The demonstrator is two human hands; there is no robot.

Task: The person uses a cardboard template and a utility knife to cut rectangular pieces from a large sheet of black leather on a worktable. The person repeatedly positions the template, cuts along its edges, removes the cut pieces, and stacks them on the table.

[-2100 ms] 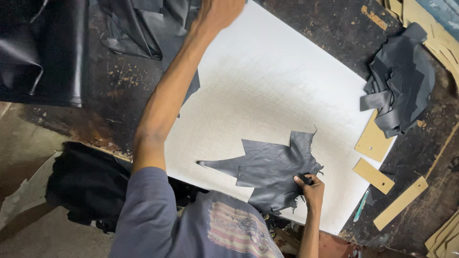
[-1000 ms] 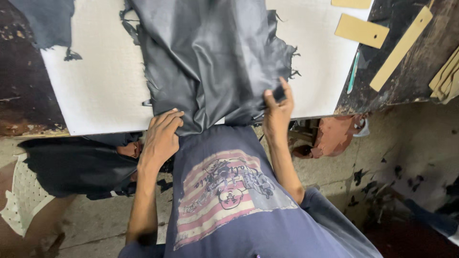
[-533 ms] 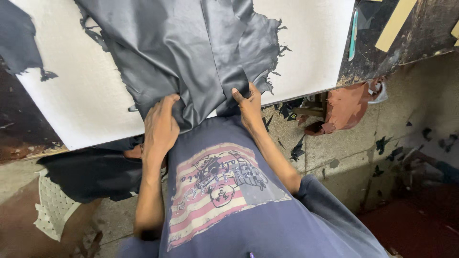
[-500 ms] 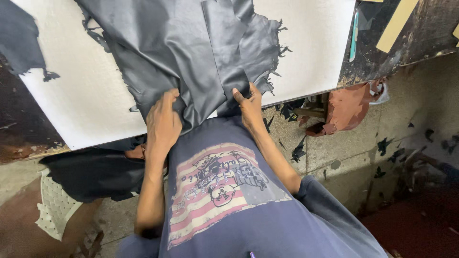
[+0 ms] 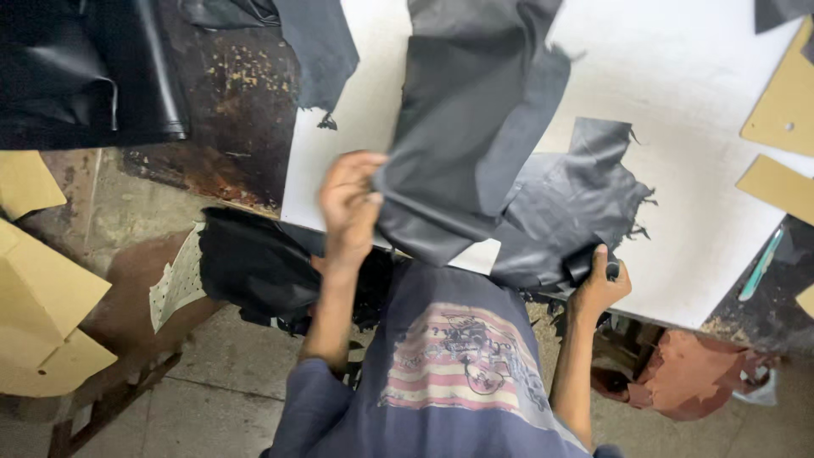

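A large sheet of dark grey leather (image 5: 475, 127) lies folded over the white cutting board (image 5: 678, 110). My left hand (image 5: 349, 203) grips the leather's near left edge and lifts it up off the board. My right hand (image 5: 599, 287) pinches the ragged near right corner of the same sheet at the board's front edge, with a small dark tool held in its fingers.
Black leather rolls (image 5: 85, 76) lie on the worn table at the far left. Tan cardboard patterns (image 5: 776, 182) and a teal pen (image 5: 761, 265) sit at the right. More cardboard (image 5: 47, 288) and dark scraps (image 5: 254, 271) hang below the table. A reddish-brown scrap (image 5: 678, 382) lies lower right.
The view has swung back up over the table. My left hand has raised the leather's left edge and folded it over; my right hand still holds the near right corner.
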